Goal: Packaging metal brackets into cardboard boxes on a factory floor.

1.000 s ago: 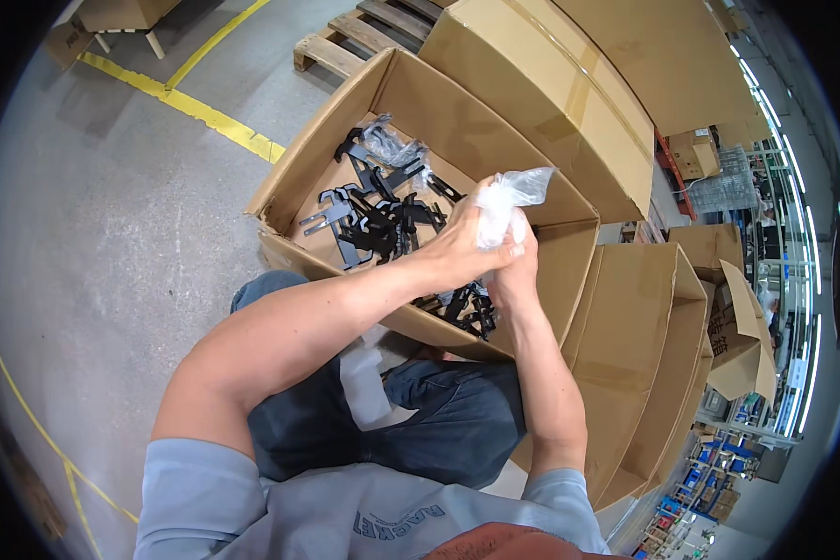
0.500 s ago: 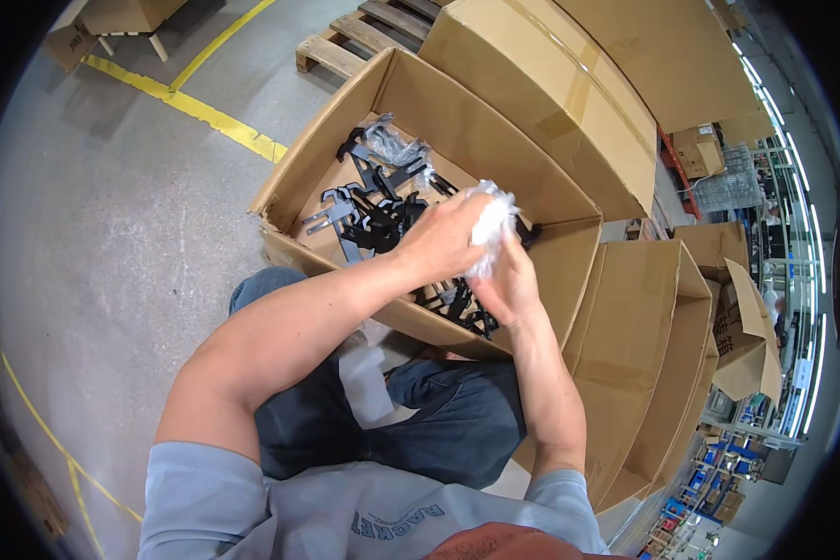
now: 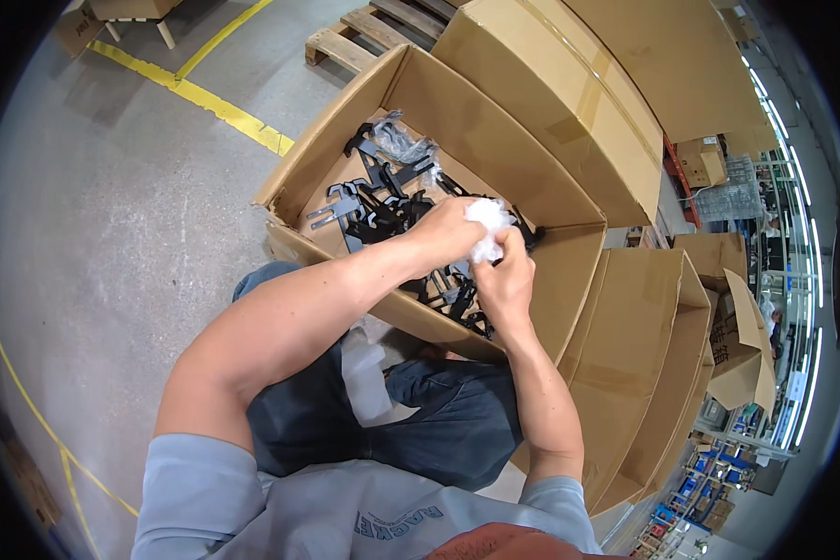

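Note:
Over the open cardboard box (image 3: pixel 495 107), my left hand (image 3: pixel 446 231) and my right hand (image 3: pixel 508 282) meet at a crumpled wad of whitish, see-through plastic film (image 3: pixel 487 224). The fingers of both hands are closed on it, the left from one side and the right from below. Whether anything is wrapped inside the film cannot be made out. Beneath my hands, several black and grey bracket-like parts (image 3: pixel 371 207) lie jumbled in the box. Another piece of clear plastic wrap (image 3: pixel 403 145) rests on the parts near the far left corner.
Large cardboard boxes (image 3: pixel 541 70) stand beyond and to the right (image 3: pixel 625 336). A wooden pallet (image 3: pixel 355 42) lies at the back. Yellow lines (image 3: pixel 224 107) mark the grey floor at left. A translucent white piece (image 3: pixel 366 378) lies between my legs, close to the box's near wall.
The plastic wad has been drawn into a smaller bundle. My right hand has curled its fingers in around it, and my left hand has shifted slightly.

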A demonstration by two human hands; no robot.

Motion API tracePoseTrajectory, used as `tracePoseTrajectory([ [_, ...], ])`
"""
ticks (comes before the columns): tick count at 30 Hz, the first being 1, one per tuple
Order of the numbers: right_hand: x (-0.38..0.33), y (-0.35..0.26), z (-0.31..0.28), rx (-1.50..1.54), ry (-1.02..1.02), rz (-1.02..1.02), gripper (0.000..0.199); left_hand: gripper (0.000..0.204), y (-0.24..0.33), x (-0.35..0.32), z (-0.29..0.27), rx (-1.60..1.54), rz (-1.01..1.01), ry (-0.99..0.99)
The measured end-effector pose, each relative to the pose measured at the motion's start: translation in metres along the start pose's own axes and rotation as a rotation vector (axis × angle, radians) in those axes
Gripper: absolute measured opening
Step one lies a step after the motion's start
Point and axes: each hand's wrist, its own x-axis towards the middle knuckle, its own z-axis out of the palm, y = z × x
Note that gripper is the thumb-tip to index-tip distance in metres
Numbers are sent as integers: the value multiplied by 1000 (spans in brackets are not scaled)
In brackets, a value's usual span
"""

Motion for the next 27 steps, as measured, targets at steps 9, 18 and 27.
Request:
tracePoseTrajectory([
  [9,7,-5,-2,762,-137,136,18,29,-5,-1,0,218,276,50],
  [18,44,67,-29,1102,85,-58,18,19,14,-3,6,311,297,100],
  [27,130,89,61,134,-62,119,24,13,36,-81,30,602,589,-345],
])
